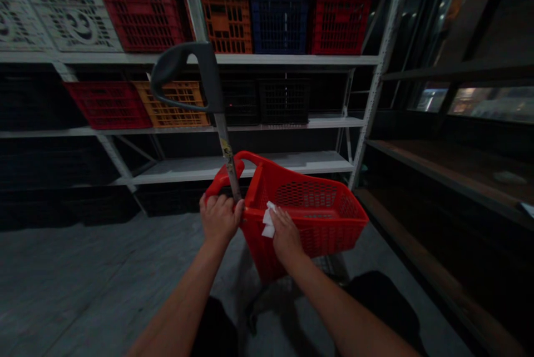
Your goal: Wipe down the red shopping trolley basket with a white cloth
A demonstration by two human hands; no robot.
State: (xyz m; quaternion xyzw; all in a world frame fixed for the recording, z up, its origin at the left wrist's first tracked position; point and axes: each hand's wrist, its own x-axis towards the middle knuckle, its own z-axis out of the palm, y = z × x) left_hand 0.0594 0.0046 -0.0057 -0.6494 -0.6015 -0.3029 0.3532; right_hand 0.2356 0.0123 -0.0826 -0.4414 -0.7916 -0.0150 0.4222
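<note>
A red plastic shopping cart (329, 237) stands in front of me, its perforated basket pointing to the right. My left hand (219, 217) is closed round the lower end of the cart's red handle (222, 178), beside a metal pole. That pole (228, 151) rises at a tilt and ends in a grey loop-shaped grip (212, 79). With my right hand (286, 233) I press a white tissue or wipe (269, 222) against the near rim of the basket. Part of the wipe is hidden under my fingers.
Metal shelving (292, 60) across the back carries plastic crates, among them a blue crate (279, 23) and an orange crate (227, 22). Darker shelves (450, 170) run along the right. Below is a grey concrete floor (83, 284).
</note>
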